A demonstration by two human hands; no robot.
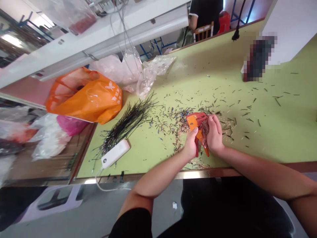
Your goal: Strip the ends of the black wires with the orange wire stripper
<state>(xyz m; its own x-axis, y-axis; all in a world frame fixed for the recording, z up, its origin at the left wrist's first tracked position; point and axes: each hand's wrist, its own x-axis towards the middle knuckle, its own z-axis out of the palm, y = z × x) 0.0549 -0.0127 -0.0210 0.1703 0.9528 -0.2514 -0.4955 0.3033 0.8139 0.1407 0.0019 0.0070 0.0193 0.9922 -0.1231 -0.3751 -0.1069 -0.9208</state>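
My left hand (191,142) is wrapped around the handles of an orange and red wire stripper (194,121), its jaw end tilted toward the right. Close against the tool's right side is my right hand (215,137), fingers curled in by the jaws. Whatever those fingers pinch is too small or hidden to make out. Beneath and around both hands lie short black wire offcuts (182,115), some with blue bits among them. Further left a bundle of long black wires (128,120) rests on the green tabletop (153,153).
A white power bank (115,153) with a cable lies at the front left. Behind the wires are an orange bag (91,99) and clear plastic bags (153,71). A blurred-out dark object (259,59) stands back right. Across the table is another person (206,15).
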